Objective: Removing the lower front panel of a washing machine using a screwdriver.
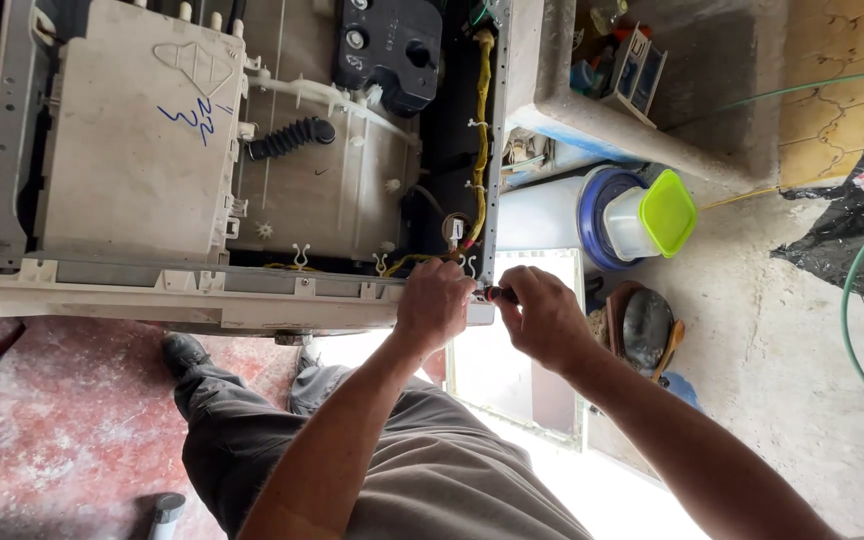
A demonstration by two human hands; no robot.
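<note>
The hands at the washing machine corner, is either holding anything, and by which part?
The right hand grips a small dark tool by its handle. The left hand rests on the machine's front edge; anything under it is hidden.

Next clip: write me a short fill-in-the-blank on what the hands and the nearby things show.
1. The left hand rests on the front edge of the opened white washing machine, beside the ____ hand.
2. The right hand pinches a small dark tool with a ____ band.
3. The clear plastic container has a lime ____ lid.
4. A ____ cable bundle runs along the machine's inner edge.

Missing words: right; red; green; yellow
</note>
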